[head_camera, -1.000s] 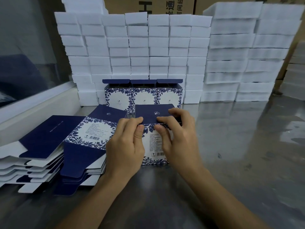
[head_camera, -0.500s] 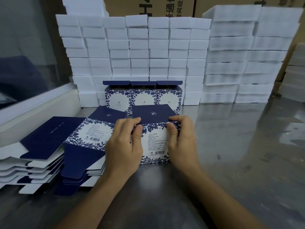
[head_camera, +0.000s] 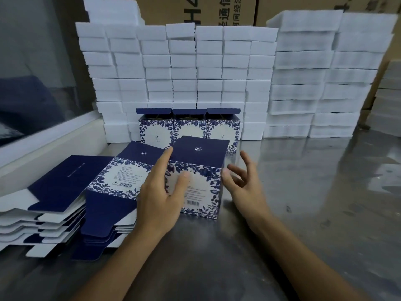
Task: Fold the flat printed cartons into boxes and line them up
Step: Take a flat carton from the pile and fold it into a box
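A blue-and-white floral carton (head_camera: 201, 185), folded up into a box, stands on the steel table in front of me with its navy lid flap raised. My left hand (head_camera: 161, 196) lies against its front face and left side, fingers spread. Just right of the box, my right hand (head_camera: 245, 183) hovers with fingers apart, clear of it. Three folded boxes (head_camera: 188, 129) stand in a row behind, their lids open. Stacks of flat cartons (head_camera: 65, 205) lie to the left.
Tall stacks of white foam blocks (head_camera: 184, 68) wall off the back of the table, with more at the right (head_camera: 325, 72). Brown shipping cartons (head_camera: 217, 9) rise behind them. A white ledge (head_camera: 43, 144) runs along the left. Bare steel tabletop (head_camera: 314, 203) stretches to the right.
Both hands were pinching the box's top edge under the lid flap. Now my right hand has let go and pulled away to the right, and my left hand has opened flat against the box.
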